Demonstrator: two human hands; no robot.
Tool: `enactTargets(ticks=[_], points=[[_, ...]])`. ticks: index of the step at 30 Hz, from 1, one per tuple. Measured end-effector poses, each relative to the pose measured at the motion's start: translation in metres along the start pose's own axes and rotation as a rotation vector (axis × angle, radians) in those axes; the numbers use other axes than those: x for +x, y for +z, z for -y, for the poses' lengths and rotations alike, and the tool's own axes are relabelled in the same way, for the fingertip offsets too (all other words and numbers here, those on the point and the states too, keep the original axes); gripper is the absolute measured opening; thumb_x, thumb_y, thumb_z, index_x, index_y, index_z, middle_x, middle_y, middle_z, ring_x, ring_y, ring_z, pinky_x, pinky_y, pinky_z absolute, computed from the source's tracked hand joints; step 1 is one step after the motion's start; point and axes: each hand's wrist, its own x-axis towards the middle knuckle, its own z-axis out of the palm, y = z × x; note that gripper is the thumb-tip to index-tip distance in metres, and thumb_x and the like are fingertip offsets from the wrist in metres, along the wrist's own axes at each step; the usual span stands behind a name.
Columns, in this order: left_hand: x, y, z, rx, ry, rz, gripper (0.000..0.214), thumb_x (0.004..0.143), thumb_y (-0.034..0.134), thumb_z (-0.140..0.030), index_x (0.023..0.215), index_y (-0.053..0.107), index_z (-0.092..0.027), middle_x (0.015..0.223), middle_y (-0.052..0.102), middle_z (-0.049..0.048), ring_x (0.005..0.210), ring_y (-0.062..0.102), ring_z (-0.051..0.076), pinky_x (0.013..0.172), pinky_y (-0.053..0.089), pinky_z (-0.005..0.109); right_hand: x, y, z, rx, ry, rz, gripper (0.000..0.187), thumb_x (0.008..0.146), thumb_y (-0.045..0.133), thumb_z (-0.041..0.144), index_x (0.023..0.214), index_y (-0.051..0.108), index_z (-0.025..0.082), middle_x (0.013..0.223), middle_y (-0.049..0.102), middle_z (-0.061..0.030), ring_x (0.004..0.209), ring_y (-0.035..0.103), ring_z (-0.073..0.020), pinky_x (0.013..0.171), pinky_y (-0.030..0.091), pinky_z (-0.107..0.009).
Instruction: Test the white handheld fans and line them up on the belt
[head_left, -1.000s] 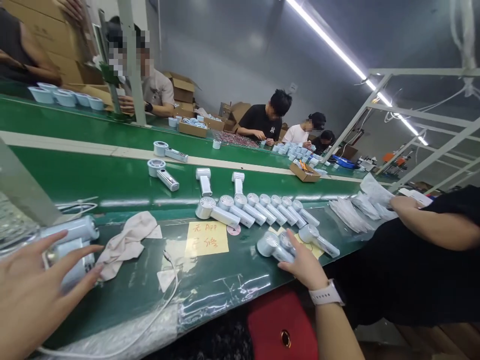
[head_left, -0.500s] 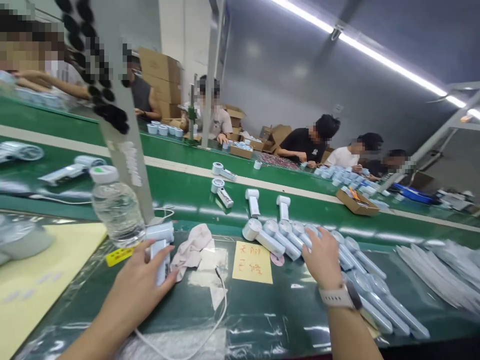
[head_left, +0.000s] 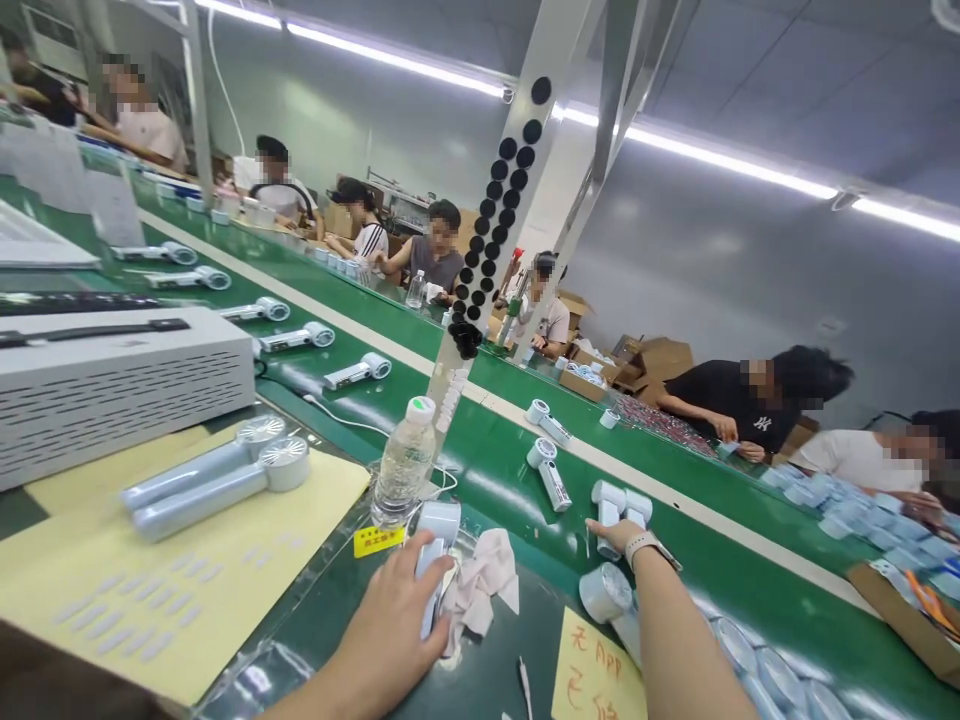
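My left hand [head_left: 401, 610] is wrapped over the handle of a light-blue handheld fan [head_left: 439, 522] at the near edge of the bench, with its round head sticking out past the fingers. A crumpled pale cloth [head_left: 484, 580] lies just right of it. Out on the green belt, my right hand [head_left: 615, 535] closes around the handle of another handheld fan [head_left: 608, 494]. A second fan [head_left: 637, 506] stands right beside that one. Nearer me, under my right forearm, is a fan [head_left: 606, 592] from a row partly hidden by the arm.
A water bottle [head_left: 405, 465] stands left of the cloth, by a metal post [head_left: 499, 200]. Two fans [head_left: 217, 480] rest on a yellow sheet [head_left: 225, 640] before a white vented box [head_left: 127, 390]. A handwritten yellow note [head_left: 596, 665] and cable tip [head_left: 524, 685] lie in front. Co-workers sit across the belt [head_left: 480, 440].
The view has swung left. My right hand has moved from the row of fans to the belt, where two fans now stand closer together. My left hand keeps its hold.
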Motion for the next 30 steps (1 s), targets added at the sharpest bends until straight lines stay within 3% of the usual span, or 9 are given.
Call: enactTargets(ticks=[5,9,11,13,15,20,23,26,30], points=[[-0.003,0.005,0.008,-0.040,0.024,-0.057,0.040,0.080,0.053,-0.021,0.118,0.068,-0.021,0.138,0.054,0.0176,0.121,0.058,0.036,0.098,0.052,0.054,-0.011,-0.019,-0.013,0.076,0.020,0.038,0.027,0.095,0.062,0.036,0.110,0.064,0.015,0.110,0.067,-0.0068,0.094,0.066,-0.0200,0.084,0.055,-0.041],[-0.018,0.011,0.008,-0.293,0.044,-0.253,0.036,0.087,0.050,-0.028,0.119,0.064,-0.019,0.140,0.050,0.0177,0.131,0.046,0.037,0.110,0.037,0.059,-0.068,-0.034,-0.032,0.170,-0.072,-0.101,0.037,0.095,0.051,0.046,0.112,0.066,0.016,0.105,0.070,-0.0117,0.097,0.067,-0.0257,0.088,0.051,-0.039],[-0.028,0.012,-0.007,-0.671,0.053,-0.131,0.036,0.091,0.051,-0.038,0.122,0.061,-0.022,0.141,0.050,0.0151,0.132,0.044,0.034,0.113,0.033,0.057,-0.113,-0.020,-0.030,0.209,-0.130,-0.164,0.049,0.092,0.050,0.053,0.122,0.063,0.017,0.121,0.066,-0.0150,0.112,0.062,-0.0302,0.093,0.049,-0.039],[-0.036,0.011,-0.031,-1.233,0.026,0.171,0.048,0.091,0.053,-0.051,0.131,0.053,-0.024,0.141,0.052,0.0146,0.130,0.048,0.032,0.111,0.037,0.054,-0.163,0.006,-0.018,0.259,-0.196,-0.243,0.056,0.086,0.052,0.059,0.124,0.063,0.019,0.139,0.054,-0.0162,0.126,0.052,-0.0342,0.100,0.046,-0.044],[-0.040,0.008,-0.056,-1.769,-0.075,0.382,0.065,0.086,0.057,-0.062,0.136,0.049,-0.022,0.138,0.056,0.0163,0.127,0.053,0.032,0.109,0.040,0.050,-0.211,0.037,0.002,0.399,-0.366,-0.488,0.052,0.084,0.055,0.057,0.116,0.066,0.017,0.140,0.051,-0.0197,0.126,0.051,-0.0391,0.098,0.046,-0.052],[-0.043,-0.002,-0.077,-2.150,-0.450,0.296,0.046,0.075,0.075,-0.054,0.102,0.070,-0.017,0.094,0.076,0.0105,0.096,0.070,0.027,0.095,0.051,0.039,-0.285,0.079,0.037,0.463,-0.665,-0.580,0.046,0.081,0.065,0.039,0.120,0.064,0.015,0.147,0.039,-0.0247,0.128,0.046,-0.0444,0.095,0.048,-0.059],[-0.046,-0.004,-0.063,-2.112,-0.519,0.342,0.045,0.067,0.081,-0.053,0.089,0.074,-0.014,0.080,0.077,0.0088,0.075,0.072,0.023,0.077,0.057,0.032,-0.290,0.073,0.029,0.613,-0.771,-0.359,0.037,0.084,0.063,0.035,0.117,0.066,0.019,0.137,0.054,-0.0200,0.122,0.055,-0.0380,0.093,0.051,-0.051],[-0.046,-0.006,-0.052,-2.078,-0.491,0.299,0.052,0.060,0.084,-0.056,0.088,0.075,-0.013,0.079,0.077,0.0086,0.068,0.071,0.020,0.068,0.057,0.028,-0.266,0.065,0.019,0.764,-0.602,-0.120,0.024,0.093,0.051,0.039,0.092,0.068,0.022,0.082,0.070,-0.0080,0.076,0.067,-0.0248,0.071,0.055,-0.037],[-0.040,-0.017,-0.043,-2.066,-0.330,0.203,0.054,0.056,0.085,-0.057,0.088,0.076,-0.015,0.083,0.077,0.0078,0.073,0.073,0.022,0.069,0.058,0.029,-0.222,0.071,0.032,0.730,-0.307,-0.174,0.011,0.085,0.053,0.028,0.077,0.054,0.021,0.089,0.064,-0.0151,0.090,0.060,-0.0319,0.083,0.047,-0.048]])
